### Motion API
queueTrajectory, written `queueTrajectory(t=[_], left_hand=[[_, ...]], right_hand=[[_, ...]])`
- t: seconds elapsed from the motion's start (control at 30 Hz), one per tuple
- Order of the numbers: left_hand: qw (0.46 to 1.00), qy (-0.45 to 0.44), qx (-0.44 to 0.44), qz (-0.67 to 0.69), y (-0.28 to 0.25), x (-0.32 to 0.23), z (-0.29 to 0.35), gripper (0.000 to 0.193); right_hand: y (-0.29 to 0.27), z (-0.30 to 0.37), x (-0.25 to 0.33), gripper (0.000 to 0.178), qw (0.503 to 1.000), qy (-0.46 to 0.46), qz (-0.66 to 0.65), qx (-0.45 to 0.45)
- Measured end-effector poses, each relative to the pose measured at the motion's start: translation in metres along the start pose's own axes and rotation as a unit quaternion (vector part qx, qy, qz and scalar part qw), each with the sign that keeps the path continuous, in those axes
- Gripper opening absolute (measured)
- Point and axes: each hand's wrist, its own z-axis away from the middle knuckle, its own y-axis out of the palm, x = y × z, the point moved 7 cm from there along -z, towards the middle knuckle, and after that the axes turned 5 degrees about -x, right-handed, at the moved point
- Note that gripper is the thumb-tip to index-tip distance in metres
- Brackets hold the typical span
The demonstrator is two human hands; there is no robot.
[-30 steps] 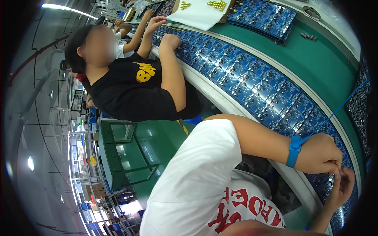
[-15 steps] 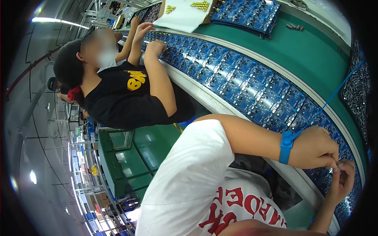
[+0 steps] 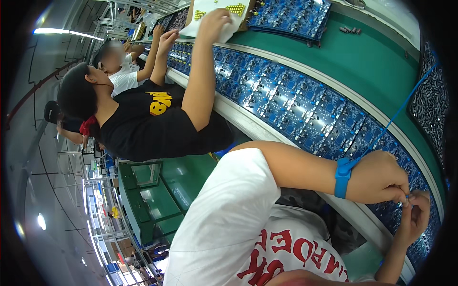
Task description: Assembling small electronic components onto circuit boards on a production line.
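Observation:
My left hand (image 3: 379,178) is over the lower right end of a row of blue circuit boards (image 3: 305,114), its thumb and fingers pinched together. Around that wrist sits a blue strap (image 3: 342,177) with a thin blue cord (image 3: 411,97) running up and to the right. Meeting it fingertip to fingertip, my right hand (image 3: 418,217) is also closed in a pinch. Something tiny seems to be between the fingertips, too small to name. Both hands are just above the boards, which show between and around them.
Small dark and silvery parts fill a bin (image 3: 431,109) at the far right. Beyond the rail, a green surface (image 3: 367,52) carries a few small cylinders (image 3: 350,30) and stacked blue boards (image 3: 288,19). To my left, a co-worker in a black shirt (image 3: 157,124) reaches over yellow parts (image 3: 235,9).
The co-worker's nearer hand has risen from the boards to the white sheet with yellow parts. My hands stay pinched together in nearly the same place; the view has shifted slightly.

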Motion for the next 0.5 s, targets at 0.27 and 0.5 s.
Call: queueTrajectory(t=[0.27, 0.5], left_hand=[[1.0, -0.002, 0.004, 0.009, 0.0015, 0.002, -0.0007, 0.013], [1.0, 0.016, -0.004, -0.006, 0.0019, 0.0005, -0.0011, 0.014]], right_hand=[[0.0015, 0.0011, 0.0009, 0.015, 1.0, 0.023, 0.004, -0.008], [0.0, 0.0005, -0.0003, 0.014, 1.0, 0.002, 0.014, 0.007]])
